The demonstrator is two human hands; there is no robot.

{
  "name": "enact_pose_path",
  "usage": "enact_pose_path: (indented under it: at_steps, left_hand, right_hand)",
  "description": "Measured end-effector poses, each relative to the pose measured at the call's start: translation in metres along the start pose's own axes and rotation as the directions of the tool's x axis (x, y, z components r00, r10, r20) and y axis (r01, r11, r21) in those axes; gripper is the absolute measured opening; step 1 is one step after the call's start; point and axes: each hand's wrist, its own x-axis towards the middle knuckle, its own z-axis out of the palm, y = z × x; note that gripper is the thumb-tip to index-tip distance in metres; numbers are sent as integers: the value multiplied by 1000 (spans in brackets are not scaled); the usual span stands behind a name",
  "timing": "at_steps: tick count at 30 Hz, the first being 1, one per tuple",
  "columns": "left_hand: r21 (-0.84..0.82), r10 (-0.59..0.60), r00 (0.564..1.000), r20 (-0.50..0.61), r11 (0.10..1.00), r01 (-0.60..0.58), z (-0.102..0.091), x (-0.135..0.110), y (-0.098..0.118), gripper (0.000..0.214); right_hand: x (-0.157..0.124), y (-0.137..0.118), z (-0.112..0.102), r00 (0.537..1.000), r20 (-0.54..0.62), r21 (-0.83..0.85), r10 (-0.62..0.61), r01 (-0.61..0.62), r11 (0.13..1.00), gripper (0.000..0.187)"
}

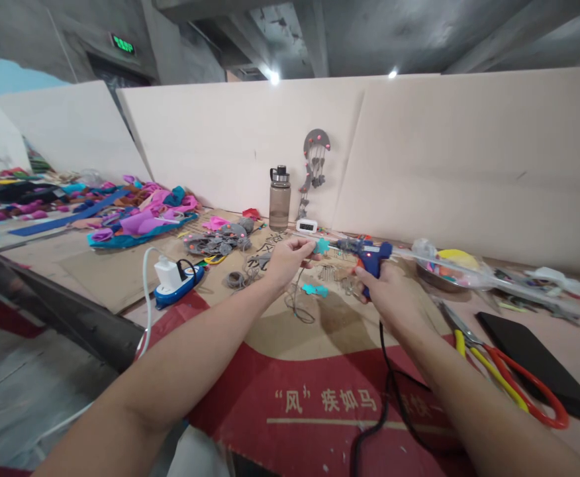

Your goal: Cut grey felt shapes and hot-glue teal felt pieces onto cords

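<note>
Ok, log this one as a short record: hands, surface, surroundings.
Left hand: holds a small turquoise scalloped piece
Right hand: grips a blue hot-glue gun, pointed toward that piece
Surface: red-and-brown printed cardboard
On it: second turquoise piece
Left side: white plug adapter on a blue power strip
Back: translucent brownish black-lidded bottle

Glue gun (373,254) near teal cutout (322,246)

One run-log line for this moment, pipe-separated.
left hand: pinching teal piece | right hand: gripping blue glue gun, nozzle toward piece | surface: more teal material lying on cardboard
</note>
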Motion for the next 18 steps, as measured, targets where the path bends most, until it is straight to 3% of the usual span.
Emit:
enact_pose_path:
  at_steps: [3,6,7,9,11,13,15,18]
  left_hand:
    - [9,23,1000,7,1000,-23,0,1,-3,30]
    - [83,92,996,5,992,-92,0,2,-6,26]
    - [125,126,992,2,984,-126,0,2,-6,24]
    - [228,212,977,-3,952,-206,1,1,-7,20]
    - [347,326,945,2,886,-306,2,-2,-6,17]
    - [452,446,895,30,792,-410,3,-5,-6,13]
    - [523,528,846,69,704,-482,6,-8,-4,9]
    - [572,564,817,115,635,-519,10,-14,-2,6]
  right_hand:
    - [9,11,-4,963,142,11,227,-231,973,14]
    - [15,19,-11,945,141,-169,295,-271,948,12]
    - [16,19,-13,964,99,-265,245,-212,941,16]
    - [15,14,-16,1000,-14,-451,27,-30,892,22]
    - [9,6,-12,975,-83,-497,-205,137,857,21]
    - [-1,-2,-2,968,-48,-306,-245,219,927,18]
    - [-12,-7,13,987,19,61,-161,159,985,24]
    - [-25,-10,34,996,89,477,-31,-16,879,42]
